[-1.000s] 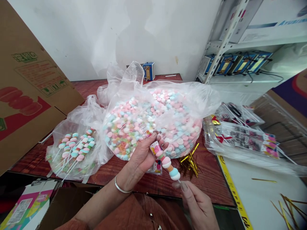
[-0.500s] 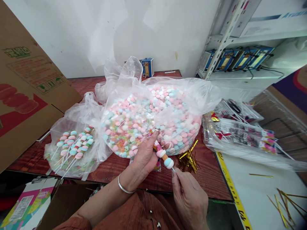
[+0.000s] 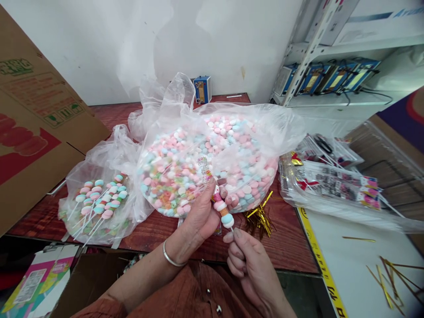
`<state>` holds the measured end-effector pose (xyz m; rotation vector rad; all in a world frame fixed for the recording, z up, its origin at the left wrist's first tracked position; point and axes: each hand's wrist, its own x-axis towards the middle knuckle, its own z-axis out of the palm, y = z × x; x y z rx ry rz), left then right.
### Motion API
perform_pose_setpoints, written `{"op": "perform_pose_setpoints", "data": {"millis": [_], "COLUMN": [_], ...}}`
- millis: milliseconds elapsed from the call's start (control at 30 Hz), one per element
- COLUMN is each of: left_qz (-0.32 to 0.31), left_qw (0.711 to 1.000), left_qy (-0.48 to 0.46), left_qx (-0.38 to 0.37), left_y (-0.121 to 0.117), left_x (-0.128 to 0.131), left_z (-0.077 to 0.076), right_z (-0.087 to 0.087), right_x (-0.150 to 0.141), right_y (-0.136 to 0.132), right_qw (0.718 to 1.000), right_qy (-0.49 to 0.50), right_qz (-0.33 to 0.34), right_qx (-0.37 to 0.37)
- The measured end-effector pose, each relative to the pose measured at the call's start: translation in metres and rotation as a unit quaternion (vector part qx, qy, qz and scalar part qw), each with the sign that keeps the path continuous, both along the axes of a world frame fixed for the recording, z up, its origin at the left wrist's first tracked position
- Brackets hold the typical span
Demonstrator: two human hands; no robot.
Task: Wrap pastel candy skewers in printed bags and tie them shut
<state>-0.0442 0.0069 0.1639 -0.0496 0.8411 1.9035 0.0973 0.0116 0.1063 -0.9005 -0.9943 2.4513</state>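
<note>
A marshmallow skewer [image 3: 227, 219] in pink, white, orange and blue slants down in front of me, its upper part inside a small printed wrapper [image 3: 203, 167]. My left hand [image 3: 200, 216], with a silver bangle on its wrist, is closed around the wrapped upper part. At the lower end my right hand [image 3: 248, 258] pinches the thin white stick, its other fingers curled. Behind my hands lies a big clear bag [image 3: 265, 126] full of pastel marshmallows. Gold twist ties [image 3: 260, 221] lie in a bunch to the right of the skewer.
On the left, several finished skewers [image 3: 99, 198] rest on a plastic bag beside a large cardboard box [image 3: 39, 106]. Wrapped skewers [image 3: 338, 185] in clear plastic lie on the right. Loose gold ties [image 3: 391, 278] are on the white surface [image 3: 351, 260]. A blue device [image 3: 202, 89] stands near the wall.
The lower end of the skewer has swung slightly left and up, so it hangs steeper. My right hand has moved left with it and its fingers are more curled.
</note>
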Motion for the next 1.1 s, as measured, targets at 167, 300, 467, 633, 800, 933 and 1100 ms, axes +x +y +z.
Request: {"op": "perform_pose_setpoints", "data": {"millis": [167,300,467,633,800,933,1100], "left_qz": [0.016,0.032,0.012,-0.003,0.022,0.034,0.078], "left_qw": [1.0,0.999,1.0,1.0,0.999,0.999,0.994], "left_qy": [0.004,0.004,-0.002,-0.002,0.02,-0.001,-0.047], "left_qx": [-0.017,-0.037,-0.027,-0.017,-0.02,-0.011,-0.06], "left_y": [0.0,0.001,0.001,-0.001,-0.001,0.001,0.004], "left_x": [0.0,0.0,0.005,0.001,-0.01,-0.006,-0.001], "left_z": [-0.004,-0.006,-0.011,-0.014,-0.008,-0.005,0.001], "right_z": [0.002,-0.001,-0.009,-0.005,-0.004,-0.009,-0.016], "right_x": [0.001,0.003,-0.002,-0.002,0.001,-0.002,-0.003], "right_y": [0.004,0.007,0.005,0.006,0.009,0.011,0.014], "right_qw": [0.983,0.85,0.677,0.802,0.808,0.704,0.514], "right_qy": [-0.031,-0.105,-0.137,-0.146,-0.145,-0.139,-0.144], "right_qz": [-0.03,-0.087,-0.158,-0.075,-0.101,-0.142,-0.173], "right_qx": [0.177,0.509,0.706,0.574,0.562,0.682,0.828]}}
